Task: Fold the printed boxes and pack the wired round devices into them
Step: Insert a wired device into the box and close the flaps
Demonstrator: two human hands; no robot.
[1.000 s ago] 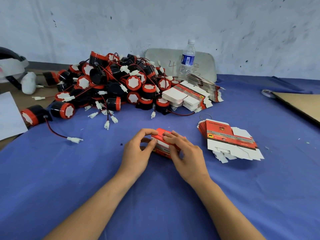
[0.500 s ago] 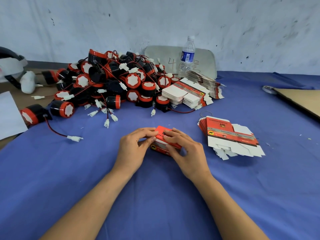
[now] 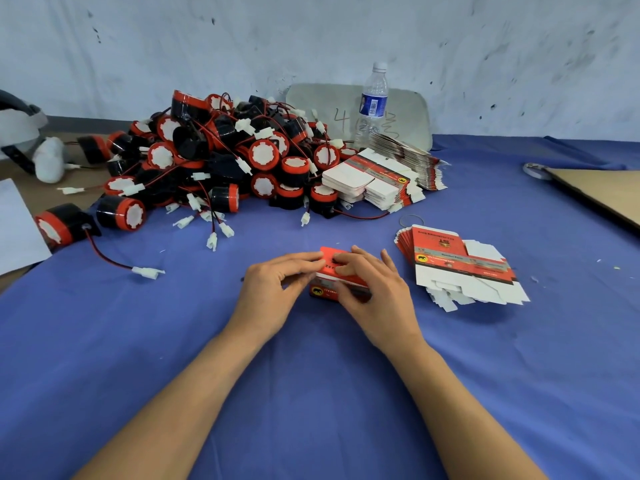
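Observation:
A small red printed box point(image 3: 329, 285) rests on the blue cloth at the centre. My left hand point(image 3: 273, 292) grips its left end, and my right hand point(image 3: 375, 292) lies over its top and right side, fingers pressing the lid. A big pile of black-and-red round wired devices point(image 3: 221, 161) with white connectors lies behind on the left. One stack of flat red-and-white boxes point(image 3: 460, 268) sits just right of my hands. More flat boxes point(image 3: 377, 181) lie beside the pile.
A clear water bottle point(image 3: 372, 105) stands at the back before a grey board point(image 3: 408, 112). Brown cardboard point(image 3: 602, 195) and a tape roll point(image 3: 535, 169) lie far right. A white sheet point(image 3: 17, 226) covers the left edge. A loose device's point(image 3: 59, 225) wire trails forward.
The box has turned from tilted to flat on the cloth, its top flap pressed down. Both hands have stayed on it, shifting only slightly.

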